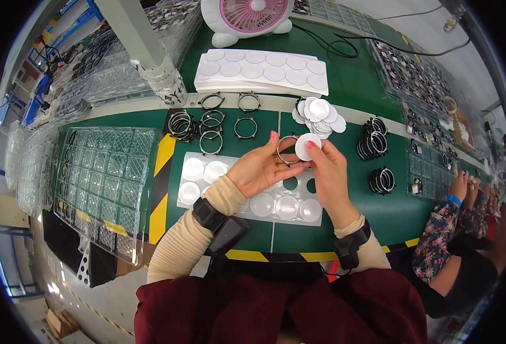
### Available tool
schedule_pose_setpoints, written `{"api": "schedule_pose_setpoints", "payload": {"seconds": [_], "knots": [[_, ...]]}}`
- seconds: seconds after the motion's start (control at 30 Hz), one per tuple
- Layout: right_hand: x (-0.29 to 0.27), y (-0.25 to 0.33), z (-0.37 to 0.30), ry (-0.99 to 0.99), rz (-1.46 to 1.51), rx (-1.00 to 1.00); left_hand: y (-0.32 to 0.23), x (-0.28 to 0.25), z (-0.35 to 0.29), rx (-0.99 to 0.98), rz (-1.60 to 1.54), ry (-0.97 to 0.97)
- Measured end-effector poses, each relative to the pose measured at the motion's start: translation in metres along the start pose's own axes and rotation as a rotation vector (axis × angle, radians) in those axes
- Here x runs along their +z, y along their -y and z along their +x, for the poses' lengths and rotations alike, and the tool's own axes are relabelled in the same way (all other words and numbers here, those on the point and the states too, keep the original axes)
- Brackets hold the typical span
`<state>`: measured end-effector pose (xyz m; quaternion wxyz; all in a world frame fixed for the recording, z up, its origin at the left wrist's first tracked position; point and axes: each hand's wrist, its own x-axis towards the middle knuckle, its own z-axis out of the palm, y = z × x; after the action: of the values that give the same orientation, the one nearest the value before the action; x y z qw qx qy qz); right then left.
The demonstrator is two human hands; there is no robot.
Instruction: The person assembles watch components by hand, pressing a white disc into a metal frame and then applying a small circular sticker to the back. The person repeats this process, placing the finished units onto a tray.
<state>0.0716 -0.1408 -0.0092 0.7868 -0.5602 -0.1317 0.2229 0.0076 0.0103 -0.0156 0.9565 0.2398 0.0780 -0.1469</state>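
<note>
My left hand (260, 170) is held palm up over the green table, its fingers curled around a thin dark-rimmed ring (279, 151), which is tilted. Between thumb and fingers my right hand (329, 172) pinches a white round disc (302, 148), close beside the ring's right side; I cannot tell whether the two touch. Below both hands lies a pale sheet (300, 193) with round white and clear pieces on it, and green showing through a couple of round openings. A loose heap of white discs (320, 116) sits just beyond my right hand.
Dark rings (211, 120) lie at the left, and stacked rings (373, 144) at the right. Behind are white sheets of circles (261, 70) and a pink-and-white fan (255, 12). A clear compartment tray (106, 178) stands left. At right, another person's hands (459, 184) work near trays.
</note>
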Motion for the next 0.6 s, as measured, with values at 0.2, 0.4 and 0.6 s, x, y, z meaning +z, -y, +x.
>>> {"api": "schedule_pose_setpoints", "payload": {"seconds": [0.2, 0.4, 0.6], "knots": [[0.003, -0.002, -0.003, 0.024, -0.023, 0.067, 0.005, 0.001, 0.002, 0.05, -0.049, -0.11], [0.011, -0.004, -0.006, 0.036, -0.046, 0.046, 0.01, 0.008, 0.002, 0.082, -0.033, -0.201], [0.011, -0.007, -0.004, 0.015, -0.173, 0.014, 0.012, 0.005, 0.003, 0.068, -0.036, -0.198]]}}
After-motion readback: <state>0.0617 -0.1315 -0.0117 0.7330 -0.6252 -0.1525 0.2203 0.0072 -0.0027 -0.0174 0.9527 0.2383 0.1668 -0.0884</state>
